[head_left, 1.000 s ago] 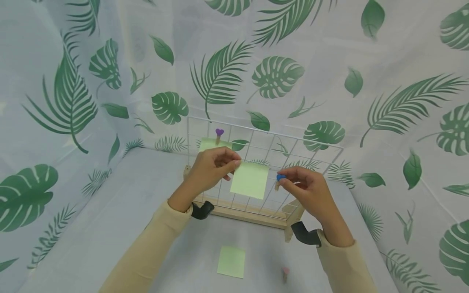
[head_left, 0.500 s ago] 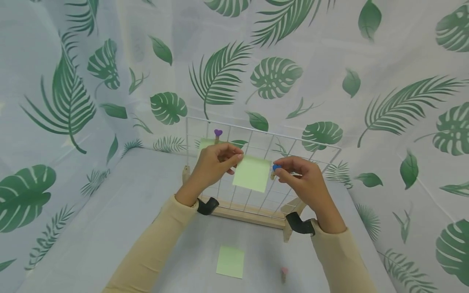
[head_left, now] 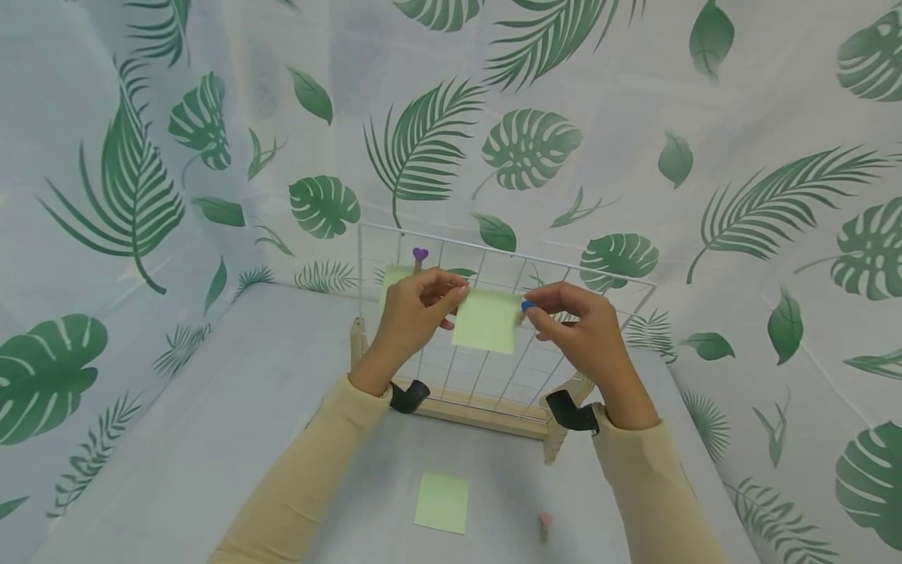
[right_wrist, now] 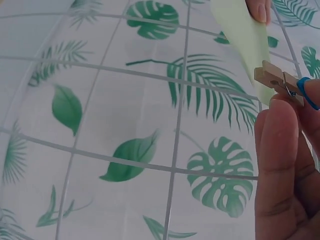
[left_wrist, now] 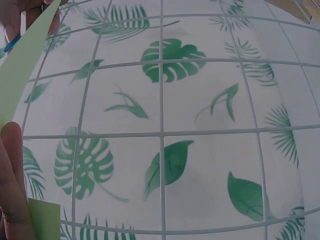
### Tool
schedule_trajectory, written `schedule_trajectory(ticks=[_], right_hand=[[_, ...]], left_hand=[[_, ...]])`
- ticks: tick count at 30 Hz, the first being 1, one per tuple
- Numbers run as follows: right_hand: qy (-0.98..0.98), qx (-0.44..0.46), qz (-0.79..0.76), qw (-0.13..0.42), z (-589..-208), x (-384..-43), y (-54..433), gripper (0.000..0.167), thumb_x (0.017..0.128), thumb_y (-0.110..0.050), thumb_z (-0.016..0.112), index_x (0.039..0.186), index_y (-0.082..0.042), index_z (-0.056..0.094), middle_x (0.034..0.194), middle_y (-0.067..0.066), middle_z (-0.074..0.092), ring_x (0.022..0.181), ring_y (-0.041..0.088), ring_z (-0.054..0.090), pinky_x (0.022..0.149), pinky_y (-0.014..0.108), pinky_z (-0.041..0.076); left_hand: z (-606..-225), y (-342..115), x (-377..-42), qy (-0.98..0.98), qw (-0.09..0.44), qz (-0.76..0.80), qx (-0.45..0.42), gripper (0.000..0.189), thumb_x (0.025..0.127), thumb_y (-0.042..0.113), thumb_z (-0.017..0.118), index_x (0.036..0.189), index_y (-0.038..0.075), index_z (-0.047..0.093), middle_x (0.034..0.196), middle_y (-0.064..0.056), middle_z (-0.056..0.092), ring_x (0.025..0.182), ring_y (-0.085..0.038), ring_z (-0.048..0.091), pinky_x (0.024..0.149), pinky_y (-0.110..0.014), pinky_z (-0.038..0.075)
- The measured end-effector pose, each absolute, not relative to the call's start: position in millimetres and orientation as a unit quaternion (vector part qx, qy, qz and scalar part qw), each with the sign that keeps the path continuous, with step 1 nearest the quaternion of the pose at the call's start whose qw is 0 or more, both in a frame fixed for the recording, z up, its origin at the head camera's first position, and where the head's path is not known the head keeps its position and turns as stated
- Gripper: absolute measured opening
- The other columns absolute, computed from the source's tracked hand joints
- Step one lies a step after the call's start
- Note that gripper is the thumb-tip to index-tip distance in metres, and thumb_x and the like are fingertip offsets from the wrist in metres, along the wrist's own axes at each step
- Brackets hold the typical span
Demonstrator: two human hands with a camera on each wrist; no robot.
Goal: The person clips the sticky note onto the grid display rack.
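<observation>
Probably light and easily creased, so best held by its edges, the green note (head_left: 485, 322) hangs before the wire rack (left_wrist: 162, 134), pinched near its upper left corner by the left hand (head_left: 417, 309), while the right hand (head_left: 576, 319) pinches a blue-topped clothespin (right_wrist: 270, 73) beside the opposite edge.

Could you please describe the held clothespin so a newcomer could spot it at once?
Find the wire grid on the wooden base. In front of it, the right hand pinches a wooden clothespin near a green note. Its top is blue, unlike the purple-topped clothespin and the pink-topped clothespin.
</observation>
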State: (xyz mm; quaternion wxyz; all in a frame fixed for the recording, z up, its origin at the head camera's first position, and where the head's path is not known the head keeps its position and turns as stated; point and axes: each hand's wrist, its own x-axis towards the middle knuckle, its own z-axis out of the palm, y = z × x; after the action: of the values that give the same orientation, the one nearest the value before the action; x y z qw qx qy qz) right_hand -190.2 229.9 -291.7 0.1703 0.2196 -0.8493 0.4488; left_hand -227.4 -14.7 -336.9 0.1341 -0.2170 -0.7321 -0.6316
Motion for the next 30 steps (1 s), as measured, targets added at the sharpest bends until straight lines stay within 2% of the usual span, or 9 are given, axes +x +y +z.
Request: schedule_trajectory(ticks=[3,8,12,21,23,27,30], right_hand=[[-0.848,0.222,0.447,0.179,-289.9,-191.4,228.1,0.012,0.098,0.006,0.071,0.109,0.007,0.076,0.101,0.022,0.078,0.075,0.005,0.07,0.069,0.017,0.06],[-0.849,0.226,0.438,0.192,-286.0,-192.1,226.2,0.012,0.096,0.007,0.07,0.106,0.005,0.077,0.097,0.02,0.077,0.07,0.005,0.067,0.067,0.016,0.058],[-0.851,0.234,0.421,0.21,-281.7,-192.2,223.6,0.011,0.096,0.009,0.071,0.104,0.005,0.077,0.095,0.019,0.076,0.069,0.003,0.063,0.066,0.014,0.057],[-0.81,0.266,0.42,0.311,-284.2,-200.6,211.2,0.012,0.091,0.016,0.073,0.097,0.008,0.079,0.088,0.02,0.077,0.064,0.0,0.06,0.056,0.01,0.049],[-0.808,0.265,0.408,0.333,-285.4,-202.7,207.6,0.011,0.091,0.016,0.074,0.096,0.007,0.079,0.088,0.019,0.078,0.068,0.004,0.063,0.057,0.008,0.047],[-0.824,0.254,0.364,0.352,-284.7,-204.8,200.3,0.009,0.092,0.012,0.076,0.096,0.006,0.081,0.093,0.018,0.08,0.076,0.023,0.073,0.065,0.005,0.047],[-0.834,0.251,0.346,0.349,-282.5,-206.1,195.6,0.008,0.093,0.011,0.076,0.097,0.006,0.081,0.094,0.02,0.08,0.075,0.033,0.075,0.068,0.002,0.045]], left_hand=[[-337.3,-13.2,-228.2,-0.726,0.143,-0.64,-0.209,0.014,0.105,0.013,0.074,0.112,0.001,0.078,0.092,-0.012,0.078,0.076,-0.028,0.074,0.066,-0.03,0.064],[-337.4,-11.0,-229.0,-0.723,0.152,-0.644,-0.199,0.013,0.105,0.013,0.074,0.11,0.001,0.078,0.093,-0.012,0.079,0.075,-0.019,0.073,0.07,-0.029,0.065],[-337.1,-10.1,-229.8,-0.724,0.158,-0.643,-0.195,0.013,0.105,0.013,0.074,0.11,0.002,0.078,0.091,-0.012,0.078,0.074,-0.017,0.073,0.069,-0.03,0.065],[-338.0,-7.3,-231.8,-0.719,0.174,-0.645,-0.192,0.014,0.104,0.014,0.075,0.11,0.002,0.078,0.093,-0.013,0.079,0.073,-0.017,0.073,0.069,-0.032,0.065],[-338.5,-5.9,-232.1,-0.718,0.178,-0.645,-0.192,0.014,0.104,0.014,0.075,0.11,0.002,0.078,0.092,-0.012,0.079,0.072,-0.017,0.072,0.07,-0.034,0.066],[-339.3,-3.6,-232.8,-0.717,0.192,-0.643,-0.188,0.014,0.104,0.014,0.075,0.109,0.002,0.079,0.092,-0.012,0.079,0.071,-0.018,0.072,0.07,-0.043,0.067],[-339.3,-2.0,-233.4,-0.717,0.198,-0.643,-0.183,0.013,0.104,0.014,0.076,0.109,0.002,0.079,0.093,-0.012,0.079,0.071,-0.019,0.073,0.069,-0.042,0.066]])
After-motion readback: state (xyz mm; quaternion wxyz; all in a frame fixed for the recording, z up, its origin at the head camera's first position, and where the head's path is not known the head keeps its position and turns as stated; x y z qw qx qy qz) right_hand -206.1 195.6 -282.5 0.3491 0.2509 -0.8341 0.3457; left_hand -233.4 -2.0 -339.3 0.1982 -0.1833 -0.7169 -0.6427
